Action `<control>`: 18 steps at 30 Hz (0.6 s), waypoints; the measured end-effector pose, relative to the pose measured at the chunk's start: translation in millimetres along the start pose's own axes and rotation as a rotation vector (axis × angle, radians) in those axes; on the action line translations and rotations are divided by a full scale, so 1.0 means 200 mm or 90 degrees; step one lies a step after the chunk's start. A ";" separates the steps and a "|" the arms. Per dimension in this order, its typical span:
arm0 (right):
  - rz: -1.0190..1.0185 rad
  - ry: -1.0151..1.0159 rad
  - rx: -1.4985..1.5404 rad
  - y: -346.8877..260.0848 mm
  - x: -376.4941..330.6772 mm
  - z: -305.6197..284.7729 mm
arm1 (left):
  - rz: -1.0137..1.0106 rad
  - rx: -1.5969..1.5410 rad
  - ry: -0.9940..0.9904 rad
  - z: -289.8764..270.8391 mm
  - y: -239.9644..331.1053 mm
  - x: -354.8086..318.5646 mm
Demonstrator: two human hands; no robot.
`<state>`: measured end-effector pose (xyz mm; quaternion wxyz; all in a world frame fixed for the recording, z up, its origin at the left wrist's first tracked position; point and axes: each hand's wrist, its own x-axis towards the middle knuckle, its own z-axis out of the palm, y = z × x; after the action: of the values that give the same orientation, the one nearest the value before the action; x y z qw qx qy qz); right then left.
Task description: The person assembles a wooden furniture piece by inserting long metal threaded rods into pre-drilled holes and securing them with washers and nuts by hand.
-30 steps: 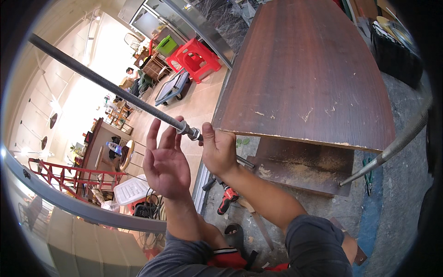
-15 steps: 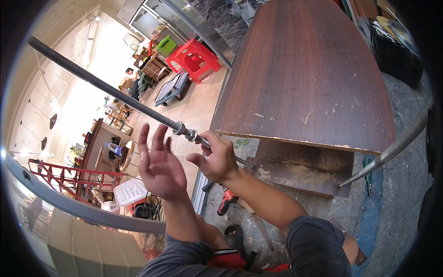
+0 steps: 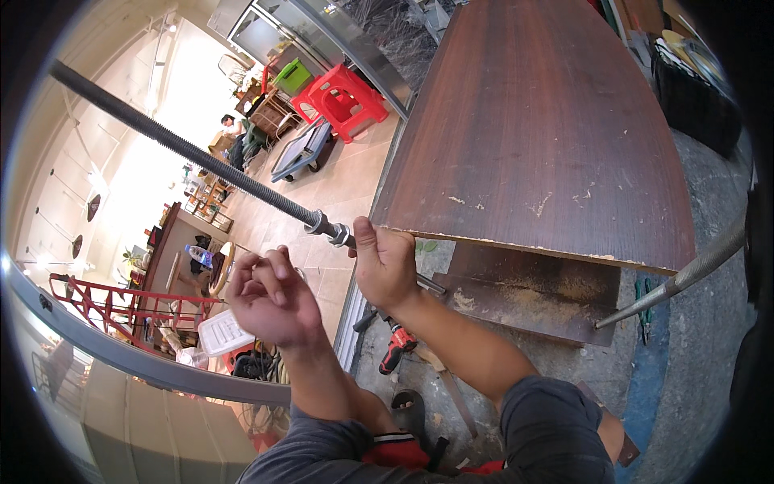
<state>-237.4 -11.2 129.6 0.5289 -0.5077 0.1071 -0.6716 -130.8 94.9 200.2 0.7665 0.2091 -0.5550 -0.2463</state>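
**Steady the rod before turning anything on it**

In the head view, the threaded rod slants down from upper left, left of the brown board, toward that board's near left corner. The right hand is wrapped around its lower end by that corner, thumb up, just below the lower nut. The upper nut sits just above, with a short gap between. The left hand, farther left of the board, has loosely curled fingers, apart from the rod and with nothing seen in them.

A long, slanted rod probably sways easily, so a firm right grip close to the nuts should help. The left hand could support the upper length. Short, even turns along the rod's axis should spare the threads.
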 end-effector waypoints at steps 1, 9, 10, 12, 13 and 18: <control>-0.023 -0.010 -0.009 -0.01 0.00 0.00 | 0.021 0.022 -0.027 0.01 0.01 0.02; -0.078 -0.004 -0.058 -0.04 -0.01 0.00 | -0.015 0.109 0.184 0.10 -0.01 0.01; -0.079 0.020 -0.037 -0.03 -0.01 0.01 | 0.000 0.072 0.107 0.11 0.01 0.02; -0.045 -0.001 -0.038 -0.01 0.00 0.02 | 0.018 0.069 0.069 0.12 0.02 0.02; -0.027 -0.012 -0.050 0.02 0.00 -0.01 | 0.002 0.143 0.234 0.28 -0.06 0.05; -0.067 -0.026 -0.083 -0.06 -0.01 -0.04 | -0.059 0.043 0.093 0.23 -0.03 0.01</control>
<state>-251.4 -7.4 133.4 0.4605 -0.5598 0.1131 -0.6795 -175.8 86.4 211.6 0.7850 0.2779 -0.4954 -0.2471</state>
